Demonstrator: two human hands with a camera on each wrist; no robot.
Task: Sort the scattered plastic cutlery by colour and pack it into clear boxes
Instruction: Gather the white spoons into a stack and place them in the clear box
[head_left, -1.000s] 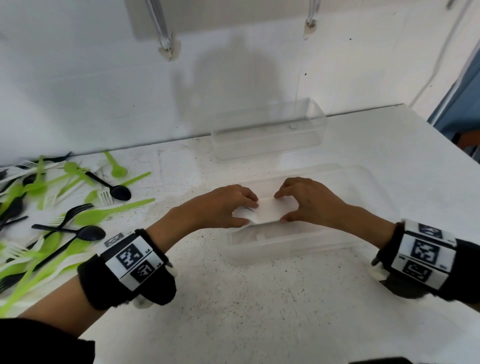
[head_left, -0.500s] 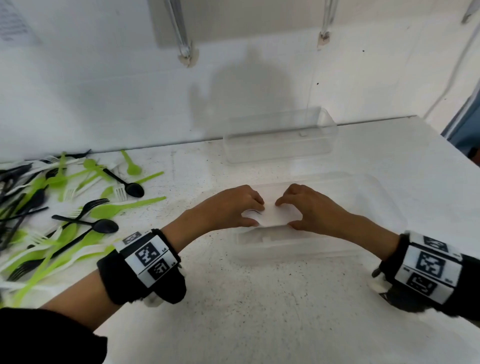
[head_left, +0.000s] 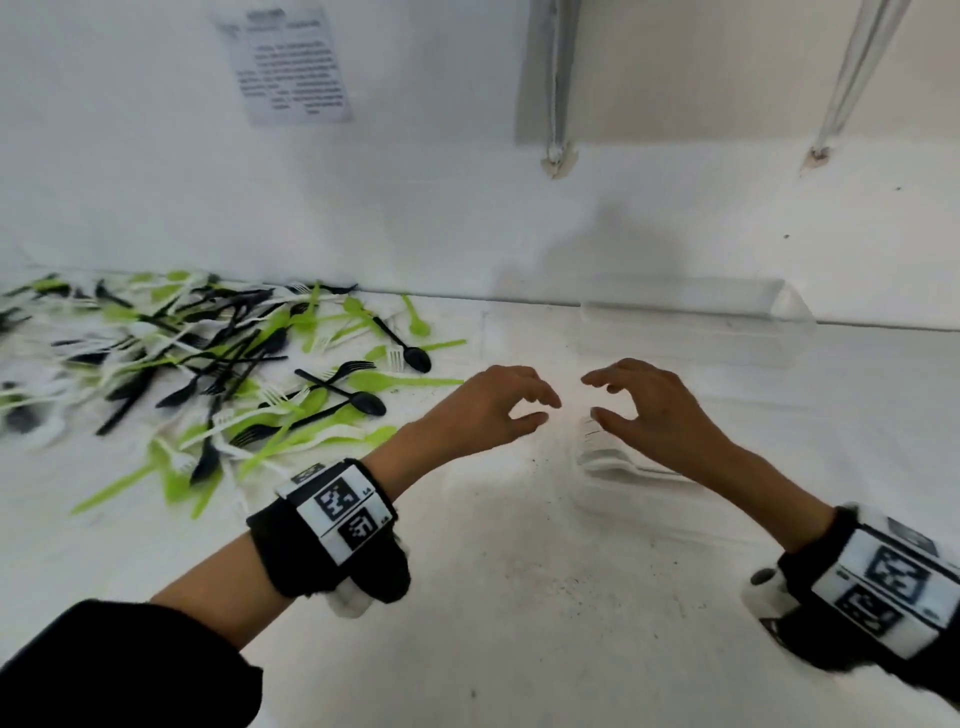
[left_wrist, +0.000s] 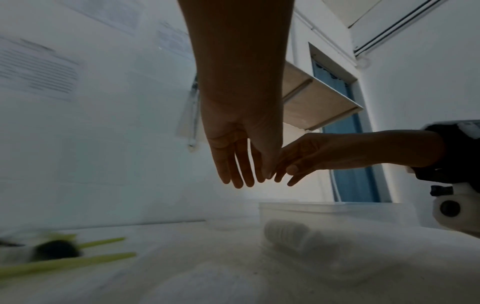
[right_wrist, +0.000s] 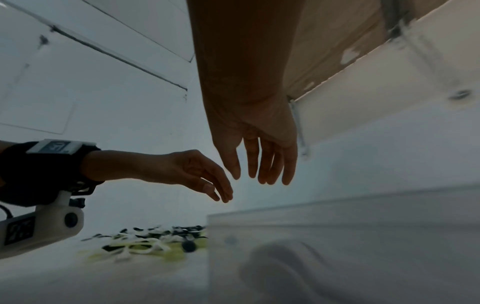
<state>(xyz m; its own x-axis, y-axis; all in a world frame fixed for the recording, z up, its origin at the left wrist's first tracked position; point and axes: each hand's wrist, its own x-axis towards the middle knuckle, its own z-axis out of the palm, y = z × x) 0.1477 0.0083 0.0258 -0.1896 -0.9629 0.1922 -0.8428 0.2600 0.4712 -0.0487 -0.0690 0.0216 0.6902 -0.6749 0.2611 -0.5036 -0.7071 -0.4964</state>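
Both hands are hovering empty over the table right now. The left hand (head_left: 488, 402) has its fingers loosely curved and slack, nothing in it, and the right hand (head_left: 649, 410) looks the same, fingers relaxed and spread a bit. The fingertips of the two nearly meet above the left end of the near box (head_left: 649, 499). The wrist views back this up: fingers hanging down, not touching anything.

The box right under the right hand already has a neat white stack (head_left: 605, 447) in it, bowls nested together, lying along the box's length, which runs left to right across the table. A second clear box (head_left: 696, 312) sits empty at the back edge against the wall, also lying left to right.

The rest of the cutlery, the pile (head_left: 208, 374) of green, black and white forks and spoons, is all off to the left, filling the back left part of the table. So my guess is the next grab goes left, and the left hand is clearly the nearer one. Closest bits are a black spoon (head_left: 358, 400) and a green spoon (head_left: 395, 382), their handles running roughly left to right, bowl of the black one pointing toward the hands.

For writing: there's a printed sheet (head_left: 291, 67) taped on the wall, but it's too blurry to read. The wristbands (head_left: 337, 506) have square black and white marker patterns, no words I can make out.
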